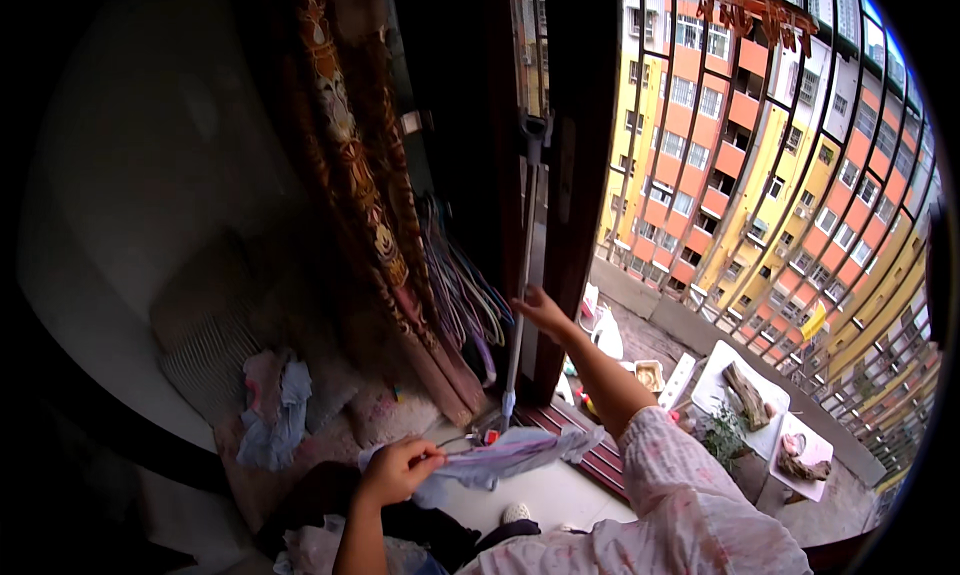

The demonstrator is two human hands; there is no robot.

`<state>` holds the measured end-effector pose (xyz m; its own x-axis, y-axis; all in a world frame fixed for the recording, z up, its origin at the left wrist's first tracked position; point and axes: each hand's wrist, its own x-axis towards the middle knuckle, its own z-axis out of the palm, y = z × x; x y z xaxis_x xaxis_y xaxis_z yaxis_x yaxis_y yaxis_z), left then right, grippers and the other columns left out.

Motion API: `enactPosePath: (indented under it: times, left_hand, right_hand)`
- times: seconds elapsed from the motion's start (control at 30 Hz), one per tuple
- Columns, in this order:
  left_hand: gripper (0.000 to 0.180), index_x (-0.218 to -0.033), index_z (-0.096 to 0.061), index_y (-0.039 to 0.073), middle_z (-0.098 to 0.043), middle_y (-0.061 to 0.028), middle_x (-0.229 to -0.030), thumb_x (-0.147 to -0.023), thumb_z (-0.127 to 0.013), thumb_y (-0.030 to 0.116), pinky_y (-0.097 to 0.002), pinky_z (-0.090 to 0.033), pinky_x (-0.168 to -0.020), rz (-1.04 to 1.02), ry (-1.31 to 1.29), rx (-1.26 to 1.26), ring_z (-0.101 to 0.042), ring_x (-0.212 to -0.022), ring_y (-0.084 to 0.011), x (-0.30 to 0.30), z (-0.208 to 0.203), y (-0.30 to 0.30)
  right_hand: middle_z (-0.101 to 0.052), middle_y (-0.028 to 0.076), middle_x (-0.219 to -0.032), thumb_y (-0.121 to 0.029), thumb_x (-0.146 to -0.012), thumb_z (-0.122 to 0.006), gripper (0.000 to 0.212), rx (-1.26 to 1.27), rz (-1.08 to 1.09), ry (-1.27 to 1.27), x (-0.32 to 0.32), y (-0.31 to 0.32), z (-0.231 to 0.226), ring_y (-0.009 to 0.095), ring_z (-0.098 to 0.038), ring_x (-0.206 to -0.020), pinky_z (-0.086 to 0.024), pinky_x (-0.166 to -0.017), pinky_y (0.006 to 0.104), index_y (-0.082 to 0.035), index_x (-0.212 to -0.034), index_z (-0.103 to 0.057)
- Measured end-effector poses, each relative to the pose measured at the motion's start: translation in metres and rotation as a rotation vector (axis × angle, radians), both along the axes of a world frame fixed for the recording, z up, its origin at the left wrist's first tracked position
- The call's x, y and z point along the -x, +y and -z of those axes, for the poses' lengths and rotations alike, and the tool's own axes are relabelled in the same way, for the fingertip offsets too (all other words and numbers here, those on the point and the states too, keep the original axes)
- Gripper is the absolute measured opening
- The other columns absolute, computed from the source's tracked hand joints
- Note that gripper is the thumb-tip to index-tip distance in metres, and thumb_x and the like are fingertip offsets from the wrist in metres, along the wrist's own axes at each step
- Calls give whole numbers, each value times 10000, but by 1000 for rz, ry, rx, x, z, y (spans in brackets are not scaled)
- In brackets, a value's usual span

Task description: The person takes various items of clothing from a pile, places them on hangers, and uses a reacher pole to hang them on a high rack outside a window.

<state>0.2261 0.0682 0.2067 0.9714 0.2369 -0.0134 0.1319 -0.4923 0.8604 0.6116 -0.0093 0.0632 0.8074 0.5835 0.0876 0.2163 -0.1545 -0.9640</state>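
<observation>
My left hand [400, 470] is closed in a pinch at the near end of a clothes hanger that carries a pale blue-grey garment [515, 455]. The cloth stretches out to the right, low above the floor. Farther up, my right hand [545, 313] reaches across to a long, slim grey pole [515, 360] standing upright by the door frame. Its fingers bend around the shaft; the dark handle [535, 133] sits above them. A bundle of clothes hangers [465, 295] hangs just left of the pole.
A patterned brown curtain [355, 165] falls at the left, with crumpled clothes [275, 405] on a seat beyond it. Through the doorway, a balcony holds a plant [725, 433] and white trays [725, 370] with wood pieces. Window bars [730, 165] enclose it; a brown peg rack [755, 10] hangs above.
</observation>
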Motion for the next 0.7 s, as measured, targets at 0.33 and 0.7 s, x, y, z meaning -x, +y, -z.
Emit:
enactPosePath:
  times: [0.33, 0.7]
  left_hand:
    - [87, -780, -624, 16, -568, 14, -640, -746, -661, 88, -191, -345, -473, -71, -50, -1, -430, -526, -31, 5, -7, 60]
    - [104, -790, -604, 20, -493, 43, -623, -802, -618, 122, -181, -316, -500, 136, -292, 168, -399, -563, -32, -147, -82, -37]
  right_hand:
    - [-522, 93, -748, -188, -906, -446, 192, -174, 32, -71, 84, -99, -31, 171, -546, -687, -445, -617, 300, -11, -967, -402]
    - [-383, -16, -601, -301, -903, -450, 252, -570, 308, -74, 181, -334, -111, 50, -311, -472, -259, -410, 189, -50, -916, -428]
